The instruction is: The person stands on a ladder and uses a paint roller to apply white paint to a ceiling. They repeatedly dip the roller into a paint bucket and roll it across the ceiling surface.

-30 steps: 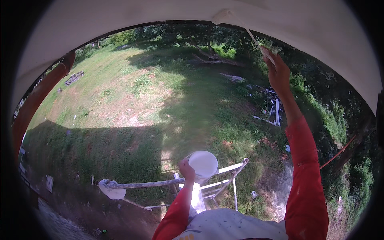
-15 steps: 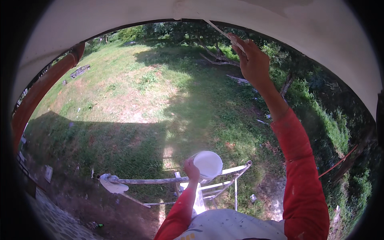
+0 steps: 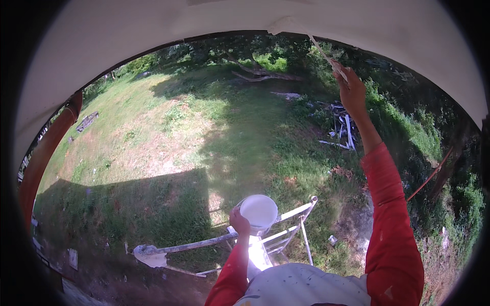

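My left hand [image 3: 240, 222] is closed on the rim and side of a white bucket [image 3: 259, 211], held in front of my body. White paint shows in its round opening. Raised at the upper right, my right hand [image 3: 352, 92] grips the thin handle of a paint roller [image 3: 320, 50]. The roller's pale head meets the white overhead surface [image 3: 153, 28] near the outer edge; its outline blends into that surface. Just below the bucket runs a paint-spattered metal scaffold frame [image 3: 196, 244].
A whitish cloth-like piece [image 3: 150, 256] hangs on the scaffold's left end. At the left stands a reddish-brown pipe [image 3: 48, 158]. Grass [image 3: 245, 137] lies far below, with a pile of pale boards [image 3: 344, 130] and trees [image 3: 260, 61] beyond.
My right hand has moved right and a little down with the paint roller, whose head now shows against the overhead surface. My view has shifted; the bucket stays in my left hand.
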Action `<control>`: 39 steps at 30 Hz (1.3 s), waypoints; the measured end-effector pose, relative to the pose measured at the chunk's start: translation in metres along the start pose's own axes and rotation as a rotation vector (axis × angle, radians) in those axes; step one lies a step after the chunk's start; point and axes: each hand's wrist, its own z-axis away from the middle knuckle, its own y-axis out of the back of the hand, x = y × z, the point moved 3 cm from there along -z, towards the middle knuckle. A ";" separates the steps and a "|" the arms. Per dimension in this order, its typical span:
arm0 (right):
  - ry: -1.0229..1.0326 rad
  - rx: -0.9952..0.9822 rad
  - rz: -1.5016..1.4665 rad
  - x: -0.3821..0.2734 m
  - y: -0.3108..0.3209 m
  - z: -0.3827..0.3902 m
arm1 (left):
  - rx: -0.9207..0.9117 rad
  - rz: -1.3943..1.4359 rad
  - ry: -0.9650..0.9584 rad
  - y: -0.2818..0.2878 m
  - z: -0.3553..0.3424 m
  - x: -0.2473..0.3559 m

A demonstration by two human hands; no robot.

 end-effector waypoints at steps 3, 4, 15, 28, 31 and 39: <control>-0.044 0.020 0.042 0.038 0.022 0.009 | 0.001 0.111 -0.002 -0.002 0.000 0.001; -0.063 0.019 0.058 0.049 0.028 0.013 | 0.008 0.117 -0.017 -0.002 0.000 0.003; -0.342 0.032 0.157 0.138 0.085 0.045 | -0.003 0.081 -0.013 0.004 0.010 0.034; -0.312 -0.002 0.102 0.099 0.084 0.028 | 0.006 0.098 0.003 -0.004 -0.002 0.020; -0.389 0.021 0.067 0.107 0.097 0.037 | 0.002 0.097 0.031 -0.006 -0.006 0.013; -0.202 0.040 -0.012 0.065 0.063 0.025 | -0.002 0.076 -0.052 -0.002 0.001 0.035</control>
